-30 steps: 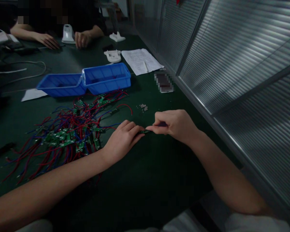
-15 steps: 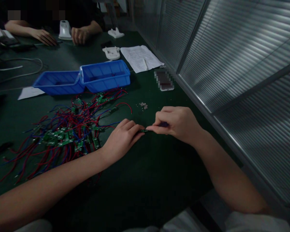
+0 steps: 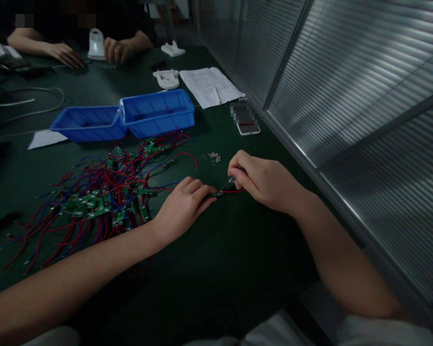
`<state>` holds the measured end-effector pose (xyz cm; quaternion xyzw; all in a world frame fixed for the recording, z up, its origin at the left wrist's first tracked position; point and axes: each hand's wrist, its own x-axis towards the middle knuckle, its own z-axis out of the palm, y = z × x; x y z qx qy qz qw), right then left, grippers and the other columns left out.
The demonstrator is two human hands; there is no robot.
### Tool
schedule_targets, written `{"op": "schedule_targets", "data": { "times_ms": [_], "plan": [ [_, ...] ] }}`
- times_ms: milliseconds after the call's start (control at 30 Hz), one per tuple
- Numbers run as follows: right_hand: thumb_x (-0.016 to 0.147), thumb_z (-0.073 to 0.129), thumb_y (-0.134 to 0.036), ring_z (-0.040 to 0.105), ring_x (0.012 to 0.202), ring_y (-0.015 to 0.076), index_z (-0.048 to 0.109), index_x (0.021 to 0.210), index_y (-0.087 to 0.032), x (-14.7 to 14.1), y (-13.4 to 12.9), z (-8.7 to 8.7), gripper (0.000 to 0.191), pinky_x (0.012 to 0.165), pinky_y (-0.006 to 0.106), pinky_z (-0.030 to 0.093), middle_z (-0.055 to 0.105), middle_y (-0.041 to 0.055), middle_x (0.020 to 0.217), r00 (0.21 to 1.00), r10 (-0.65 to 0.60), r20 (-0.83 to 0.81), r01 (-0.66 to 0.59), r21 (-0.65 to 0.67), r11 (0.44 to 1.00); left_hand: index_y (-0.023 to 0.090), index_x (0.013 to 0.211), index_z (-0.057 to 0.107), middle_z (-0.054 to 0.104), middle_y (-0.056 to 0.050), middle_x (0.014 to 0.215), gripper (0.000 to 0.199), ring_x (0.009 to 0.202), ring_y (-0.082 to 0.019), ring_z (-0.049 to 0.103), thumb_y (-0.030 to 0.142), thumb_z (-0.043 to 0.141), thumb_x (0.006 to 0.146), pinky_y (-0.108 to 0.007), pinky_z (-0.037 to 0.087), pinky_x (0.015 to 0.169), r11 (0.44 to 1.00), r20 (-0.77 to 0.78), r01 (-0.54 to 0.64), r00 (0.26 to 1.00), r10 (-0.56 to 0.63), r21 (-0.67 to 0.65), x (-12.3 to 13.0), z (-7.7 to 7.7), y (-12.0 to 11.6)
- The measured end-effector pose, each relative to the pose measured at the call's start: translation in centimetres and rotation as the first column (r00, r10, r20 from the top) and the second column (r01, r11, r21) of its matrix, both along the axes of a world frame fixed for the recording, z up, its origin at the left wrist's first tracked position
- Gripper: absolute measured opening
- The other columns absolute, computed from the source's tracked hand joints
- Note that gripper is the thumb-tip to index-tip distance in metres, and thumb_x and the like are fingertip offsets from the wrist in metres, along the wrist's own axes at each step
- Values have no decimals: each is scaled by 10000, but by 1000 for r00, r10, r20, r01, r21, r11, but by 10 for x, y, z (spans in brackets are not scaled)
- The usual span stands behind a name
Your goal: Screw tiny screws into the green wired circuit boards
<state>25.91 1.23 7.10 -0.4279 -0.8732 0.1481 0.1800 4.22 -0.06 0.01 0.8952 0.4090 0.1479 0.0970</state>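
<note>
My left hand (image 3: 184,204) pinches a small green circuit board (image 3: 217,193) between thumb and fingers, low over the dark green table. A red wire (image 3: 233,191) runs from the board's right end toward my other hand. My right hand (image 3: 261,180) is closed round a small screwdriver (image 3: 231,179), most of whose handle is hidden by the fingers. Its thin shaft slants down left, with the tip at or just above the board's right end; contact is too small to tell. Beyond the hands lies a little pile of tiny metal screws (image 3: 213,157).
A tangle of circuit boards with red and blue wires (image 3: 101,202) spreads left. Behind it stand two blue bins (image 3: 159,115). A phone (image 3: 248,126), printed paper (image 3: 209,84) and white plastic parts (image 3: 167,79) lie farther back. Glass partition (image 3: 346,96) on the right; another person's hands (image 3: 117,50) opposite.
My right hand has drawn slightly up and turned, so the screwdriver's shaft and the red wire now show. My left hand stays in place with the board. The person opposite moved a hand slightly.
</note>
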Motion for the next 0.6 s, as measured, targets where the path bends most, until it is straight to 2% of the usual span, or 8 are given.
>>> {"op": "schedule_targets", "data": {
  "times_ms": [100, 200, 267, 333, 433, 600],
  "plan": [
    [899, 424, -437, 503, 624, 82, 532, 794, -179, 2, 4, -6, 299, 568, 216, 277, 574, -23, 684, 1000, -3, -3, 3, 49, 999, 197, 1074, 571, 552, -56, 880, 258, 837, -198, 460, 348, 428, 921, -339, 420, 742, 1000, -4, 2, 1000, -2, 1, 0, 1, 0],
    [854, 456, -486, 469, 601, 89, 528, 686, -176, 0, 3, -12, 360, 551, 231, 249, 533, -15, 635, 992, -127, 27, 120, 185, 975, 195, 1065, 572, 557, -58, 900, 255, 848, -200, 460, 349, 427, 921, -345, 418, 754, 1000, -4, -1, 1000, 1, 3, 0, 1, 0],
    [849, 438, -440, 478, 646, 111, 537, 752, -180, -3, 0, -12, 294, 554, 238, 253, 537, -3, 680, 990, -135, 47, 121, 226, 967, 196, 1061, 573, 556, -56, 902, 255, 851, -200, 460, 351, 427, 921, -348, 416, 763, 1000, -6, -1, 1000, 1, -1, 0, 0, 0],
    [846, 397, -327, 495, 697, 124, 512, 901, -175, -7, -5, -10, 198, 558, 236, 275, 557, 14, 783, 998, -64, 28, 57, 196, 979, 198, 1063, 573, 552, -52, 890, 254, 852, -200, 460, 350, 428, 921, -347, 414, 766, 1000, -5, -4, 1000, 4, -5, 0, 1, 0],
    [832, 348, -212, 515, 714, 123, 430, 1033, -156, -10, -11, -5, 224, 563, 232, 307, 567, 40, 901, 1000, -11, 14, 9, 135, 991, 197, 1062, 573, 551, -51, 889, 245, 855, -199, 458, 337, 428, 922, -342, 413, 763, 1000, -6, -4, 1000, 4, -12, 0, 2, 0],
    [918, 319, -262, 551, 671, 115, 445, 1038, -164, -12, -14, 0, 199, 550, 231, 292, 605, 24, 839, 993, -35, 117, 18, 145, 989, 192, 1051, 574, 551, -51, 890, 230, 852, -196, 457, 320, 434, 921, -342, 412, 764, 1000, 1, 3, 1000, -3, -13, 1, 4, -1]
  ]
}}
